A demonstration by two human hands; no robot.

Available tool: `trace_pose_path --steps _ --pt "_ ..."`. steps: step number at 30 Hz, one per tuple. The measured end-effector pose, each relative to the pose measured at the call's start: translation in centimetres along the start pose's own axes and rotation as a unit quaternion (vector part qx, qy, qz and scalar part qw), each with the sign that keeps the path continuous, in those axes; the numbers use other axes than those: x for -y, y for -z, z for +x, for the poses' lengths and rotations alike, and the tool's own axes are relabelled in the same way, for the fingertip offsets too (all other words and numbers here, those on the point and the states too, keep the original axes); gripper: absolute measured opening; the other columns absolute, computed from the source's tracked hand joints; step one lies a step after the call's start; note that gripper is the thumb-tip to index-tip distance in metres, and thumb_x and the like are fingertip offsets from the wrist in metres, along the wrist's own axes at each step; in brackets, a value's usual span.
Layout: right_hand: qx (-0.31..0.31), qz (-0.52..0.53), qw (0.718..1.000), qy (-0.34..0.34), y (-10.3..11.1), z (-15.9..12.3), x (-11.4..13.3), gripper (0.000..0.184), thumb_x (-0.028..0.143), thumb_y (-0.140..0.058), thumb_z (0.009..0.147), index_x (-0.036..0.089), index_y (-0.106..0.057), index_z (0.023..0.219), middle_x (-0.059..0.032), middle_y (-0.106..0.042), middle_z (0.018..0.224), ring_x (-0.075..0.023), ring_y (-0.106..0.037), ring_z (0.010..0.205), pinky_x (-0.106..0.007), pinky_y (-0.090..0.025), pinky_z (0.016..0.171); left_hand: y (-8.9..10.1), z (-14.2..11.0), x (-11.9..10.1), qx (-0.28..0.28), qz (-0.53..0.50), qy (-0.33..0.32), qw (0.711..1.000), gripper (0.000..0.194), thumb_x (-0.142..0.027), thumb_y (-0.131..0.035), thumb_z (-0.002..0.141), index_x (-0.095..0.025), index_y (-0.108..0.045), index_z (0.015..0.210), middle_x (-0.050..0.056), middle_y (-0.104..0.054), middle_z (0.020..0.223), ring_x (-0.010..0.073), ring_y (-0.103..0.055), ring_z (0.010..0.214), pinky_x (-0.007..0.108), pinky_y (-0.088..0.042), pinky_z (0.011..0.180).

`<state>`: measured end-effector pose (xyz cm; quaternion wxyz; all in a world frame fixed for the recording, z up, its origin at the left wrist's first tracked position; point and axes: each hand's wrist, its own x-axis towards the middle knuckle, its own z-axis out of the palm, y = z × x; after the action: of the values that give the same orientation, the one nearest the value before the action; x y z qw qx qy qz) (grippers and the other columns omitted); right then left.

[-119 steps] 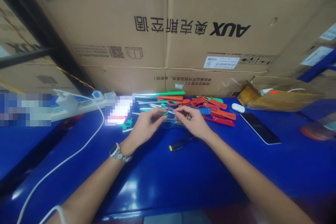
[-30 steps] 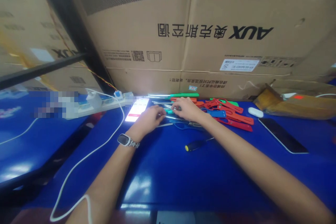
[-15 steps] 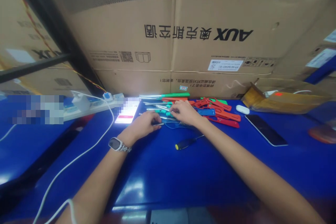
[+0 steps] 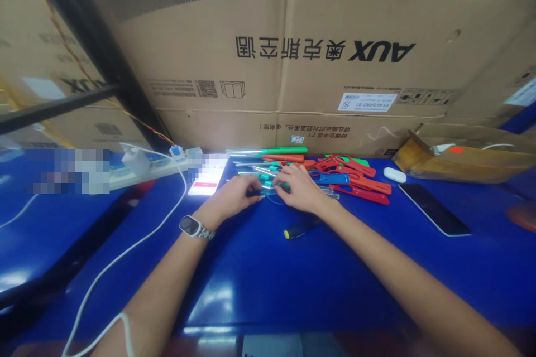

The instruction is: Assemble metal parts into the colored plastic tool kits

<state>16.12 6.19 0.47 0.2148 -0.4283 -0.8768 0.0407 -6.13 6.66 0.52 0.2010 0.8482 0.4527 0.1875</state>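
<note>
My left hand (image 4: 237, 198) is closed, thumb and fingers pinched together at the left end of a heap of lighter parts. Whatever its fingertips hold is too small to make out. Just beside it my right hand (image 4: 302, 188) curls over thin metal tubes with green collars, its fingers closed and their contents hidden. A thin blue wire (image 4: 274, 199) loops below the fingertips. Behind the hands lies a long green-handled lighter (image 4: 285, 150). Red lighter casings (image 4: 360, 194) and a blue casing (image 4: 333, 178) are heaped right of my right hand. A dark screwdriver (image 4: 299, 230) with a yellow end lies nearer me.
A lit phone (image 4: 205, 178) lies left of the heap, near a white power strip (image 4: 163, 164) with a trailing white cable (image 4: 125, 248). To the right are a white earbud case (image 4: 394, 174), a dark phone (image 4: 433, 209) and an open carton (image 4: 452, 162). A large cardboard box (image 4: 293, 83) stands behind.
My hands have come closer together over the metal tubes. The thin piece seen earlier in my left fingers is now mostly hidden. The view has shifted slightly.
</note>
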Motion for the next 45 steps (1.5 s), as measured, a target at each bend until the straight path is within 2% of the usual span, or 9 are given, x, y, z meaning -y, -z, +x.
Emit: trace_pose_path --steps 5,13,19,26,34,37,40,45 --pt "0.031 -0.011 0.999 0.018 -0.2 -0.9 0.9 0.018 0.036 -0.066 0.088 0.021 -0.07 0.097 -0.0074 -0.062 0.098 -0.0239 -0.052 0.1 -0.04 -0.033 0.09 0.1 0.1 -0.3 0.021 0.027 0.0 0.999 0.007 -0.017 -0.067 0.082 -0.018 -0.068 0.088 0.005 -0.07 0.09 0.0197 -0.064 0.081 0.03 -0.048 0.075" --pt "0.039 0.044 0.998 -0.004 -0.5 -1.0 0.8 0.014 0.03 -0.07 0.085 0.021 -0.069 0.096 -0.0054 -0.061 0.101 -0.0225 -0.053 0.102 -0.039 -0.034 0.091 0.5 -0.3 -0.1 0.038 -0.01 0.008 0.999 0.005 -0.016 -0.067 0.078 -0.019 -0.069 0.081 0.002 -0.07 0.077 0.0171 -0.064 0.07 0.025 -0.047 0.065" --pt "0.04 0.065 0.997 -0.011 -0.5 -1.2 0.7 0.014 0.029 -0.069 0.085 0.021 -0.069 0.097 -0.0044 -0.06 0.101 -0.0223 -0.053 0.104 -0.04 -0.034 0.093 0.8 -0.5 -0.2 0.063 0.002 0.015 0.998 0.006 -0.018 -0.067 0.08 -0.019 -0.071 0.083 0.003 -0.071 0.079 0.0174 -0.064 0.07 0.026 -0.047 0.065" --pt "0.042 0.075 0.996 -0.016 -0.7 -1.3 0.5 0.012 0.028 -0.069 0.085 0.022 -0.068 0.096 -0.0038 -0.06 0.099 -0.0219 -0.054 0.103 -0.04 -0.033 0.093 0.6 -0.2 -0.3 0.012 0.006 -0.01 1.0 0.007 -0.019 -0.062 0.084 -0.018 -0.069 0.084 0.004 -0.068 0.081 0.0161 -0.062 0.069 0.026 -0.046 0.065" --pt "0.033 0.084 0.996 -0.026 -0.9 -1.3 0.6 0.013 0.027 -0.071 0.083 0.022 -0.068 0.094 -0.0034 -0.063 0.097 -0.0223 -0.056 0.103 -0.039 -0.032 0.093 0.4 -0.2 0.1 0.021 0.012 0.006 1.0 0.007 -0.023 -0.067 0.081 -0.019 -0.07 0.086 0.003 -0.069 0.083 0.018 -0.063 0.074 0.027 -0.047 0.068" --pt "0.02 0.102 0.994 -0.03 -0.3 -1.3 0.7 0.016 0.026 -0.072 0.083 0.022 -0.067 0.098 -0.0022 -0.065 0.095 -0.0213 -0.058 0.1 -0.038 -0.032 0.092 0.6 -0.3 -0.2 0.008 0.021 -0.005 1.0 0.013 -0.028 -0.069 0.082 -0.02 -0.07 0.092 0.004 -0.07 0.09 0.0201 -0.065 0.082 0.03 -0.049 0.074" --pt "-0.01 0.119 0.992 -0.037 0.6 -1.8 0.3 0.013 0.025 -0.066 0.088 0.022 -0.067 0.1 -0.0025 -0.067 0.097 -0.0204 -0.059 0.099 -0.037 -0.033 0.09 0.7 -0.4 -0.9 -0.018 0.045 -0.025 0.998 0.017 -0.031 -0.066 0.086 -0.02 -0.069 0.099 0.006 -0.069 0.1 0.0222 -0.064 0.091 0.034 -0.049 0.082" --pt "-0.056 0.1 0.99 -0.087 2.5 -3.8 -2.2 0.013 0.017 -0.057 0.09 0.021 -0.068 0.096 -0.0031 -0.07 0.094 -0.0185 -0.061 0.09 -0.033 -0.037 0.084 0.3 0.2 -3.1 -0.041 0.063 -0.068 0.995 0.017 -0.033 -0.058 0.093 -0.02 -0.069 0.099 0.006 -0.067 0.101 0.0232 -0.062 0.096 0.035 -0.048 0.084"
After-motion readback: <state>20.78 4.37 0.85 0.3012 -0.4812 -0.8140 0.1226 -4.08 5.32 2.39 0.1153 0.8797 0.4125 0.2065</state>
